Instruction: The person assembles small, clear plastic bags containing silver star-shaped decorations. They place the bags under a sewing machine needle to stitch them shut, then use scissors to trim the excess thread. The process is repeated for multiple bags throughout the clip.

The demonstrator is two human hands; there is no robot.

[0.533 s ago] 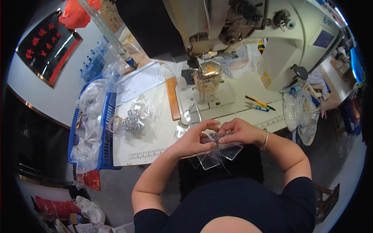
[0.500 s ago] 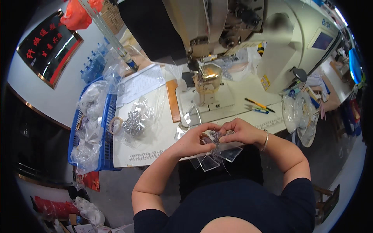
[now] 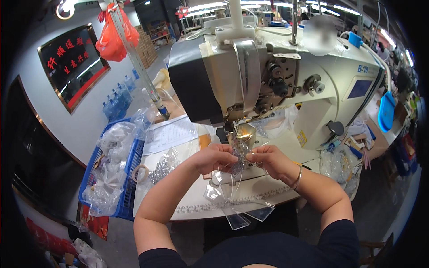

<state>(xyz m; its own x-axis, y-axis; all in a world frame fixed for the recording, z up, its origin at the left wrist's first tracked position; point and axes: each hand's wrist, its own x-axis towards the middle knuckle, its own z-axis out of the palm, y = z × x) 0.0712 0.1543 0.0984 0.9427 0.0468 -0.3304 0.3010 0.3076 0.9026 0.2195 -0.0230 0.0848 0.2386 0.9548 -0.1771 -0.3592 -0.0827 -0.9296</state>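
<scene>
The left hand (image 3: pixel 213 160) and right hand (image 3: pixel 273 163) have risen from the surface's (image 3: pixel 192 193) front edge, and their fingers (image 3: pixel 228 157) pinch the glittery grey piece (image 3: pixel 240 167), so the work now sits just in front of the sewing machine (image 3: pixel 331 80). Clear bags (image 3: pixel 111 172) fill a blue basket (image 3: pixel 128 190) at left; 1 framed sign (image 3: pixel 73 67) hangs beyond.

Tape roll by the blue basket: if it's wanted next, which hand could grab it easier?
Probably the left hand: it's nearer the tape roll, with the right hand farther across. Both pinch the shiny piece, so left would need to let go first.
</scene>
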